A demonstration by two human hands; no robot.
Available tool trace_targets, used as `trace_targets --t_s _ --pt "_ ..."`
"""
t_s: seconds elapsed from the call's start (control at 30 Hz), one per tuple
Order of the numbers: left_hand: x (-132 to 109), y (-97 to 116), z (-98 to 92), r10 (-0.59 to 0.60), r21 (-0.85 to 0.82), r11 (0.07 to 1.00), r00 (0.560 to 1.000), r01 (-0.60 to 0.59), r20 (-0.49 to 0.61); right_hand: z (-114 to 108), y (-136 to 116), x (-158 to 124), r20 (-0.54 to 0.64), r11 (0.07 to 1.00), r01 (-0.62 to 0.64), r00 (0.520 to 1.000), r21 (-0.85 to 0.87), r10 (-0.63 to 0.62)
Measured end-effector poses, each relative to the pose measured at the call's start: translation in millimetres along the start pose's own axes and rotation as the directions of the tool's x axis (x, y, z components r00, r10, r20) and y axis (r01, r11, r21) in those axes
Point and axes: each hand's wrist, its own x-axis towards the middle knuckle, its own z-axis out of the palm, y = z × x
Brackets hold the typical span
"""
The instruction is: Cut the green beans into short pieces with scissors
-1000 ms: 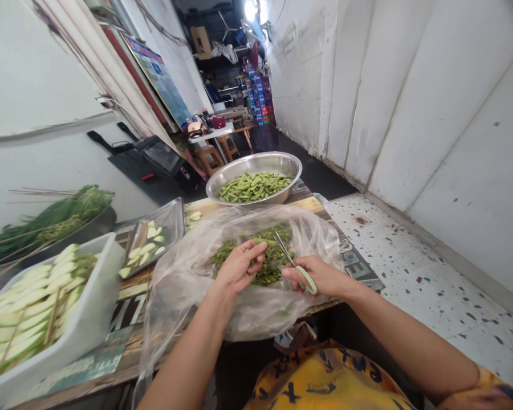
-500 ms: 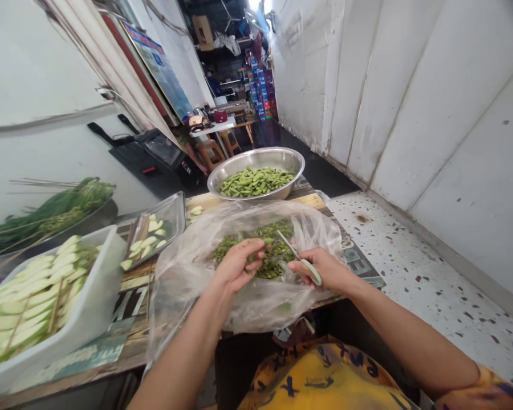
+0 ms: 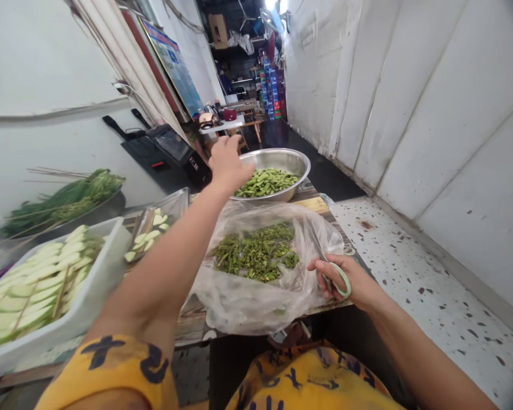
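My left hand [image 3: 228, 164] is raised over the left rim of a metal bowl [image 3: 302, 181], fingers apart with nothing visible in them. Green edamame pods [image 3: 267, 182] fill the bottom of that bowl. My right hand [image 3: 346, 278] is wrapped around the pale green handles of a pair of scissors [image 3: 341, 280], blades pointing up and away. Below the bowl, a clear plastic bag [image 3: 248, 307] lies spread open. Small green clippings [image 3: 256, 250] are heaped on it, to the left of the scissors.
On the left, a white tub [image 3: 119, 250] holds skewered pale green slices. Behind it are a metal tray [image 3: 182, 202] with cut pieces and a basin of leafy greens [image 3: 68, 196]. A speckled floor [image 3: 393, 245] and white wall [image 3: 444, 131] lie to the right.
My left hand has moved from above the clippings up and forward to the bowl. My right hand, with the scissors, has shifted right and slightly down.
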Motion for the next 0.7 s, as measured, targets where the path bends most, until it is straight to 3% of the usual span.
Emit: trace_targets --t_s 0.07,0.1,0.13,0.2,0.23,0.27,0.3,0.4,0.47,0.57,0.7 --pt "-37 8 2.2 0.146 0.015 0.988 0.971 -0.152 0.188 -3 3 0 -0.008 1.000 -0.014 1.000 0.005 0.014" --pt "-57 9 4.5 0.220 -0.022 0.973 0.901 -0.228 0.373 -4 3 0 -0.005 1.000 -0.019 1.000 0.000 0.019" --pt "-77 6 7.8 0.267 -0.068 0.959 0.800 -0.274 0.537 -3 2 1 0.003 1.000 -0.022 1.000 -0.010 0.022" --pt "-109 -4 16.8 0.278 -0.102 0.948 0.630 -0.301 0.725 0 -1 2 0.027 0.999 -0.028 0.999 -0.035 0.029" --pt "-122 -11 21.6 0.260 -0.097 0.951 0.591 -0.293 0.763 2 -3 3 0.041 0.998 -0.031 0.999 -0.048 0.033" --pt "-131 -18 25.8 0.238 -0.091 0.959 0.590 -0.267 0.772 4 -4 4 0.055 0.997 -0.037 0.998 -0.061 0.040" --pt "-138 -24 29.1 0.212 -0.084 0.970 0.617 -0.230 0.758 7 -6 5 0.071 0.996 -0.043 0.996 -0.074 0.048" --pt "-148 -32 32.4 0.133 -0.101 0.991 0.731 -0.087 0.669 13 -7 8 0.128 0.992 -0.026 0.991 -0.120 0.041" --pt "-151 -31 31.5 0.105 -0.121 0.992 0.743 -0.033 0.661 15 -5 11 0.168 0.990 -0.001 0.985 -0.142 0.025" --pt "-155 -26 32.3 0.101 -0.105 0.994 0.735 -0.040 0.671 17 -1 13 0.191 0.990 -0.014 0.981 -0.143 0.042" --pt "-159 -21 41.2 0.067 -0.067 0.997 0.783 -0.033 0.618 19 0 12 0.187 0.991 -0.029 0.981 -0.133 0.054"
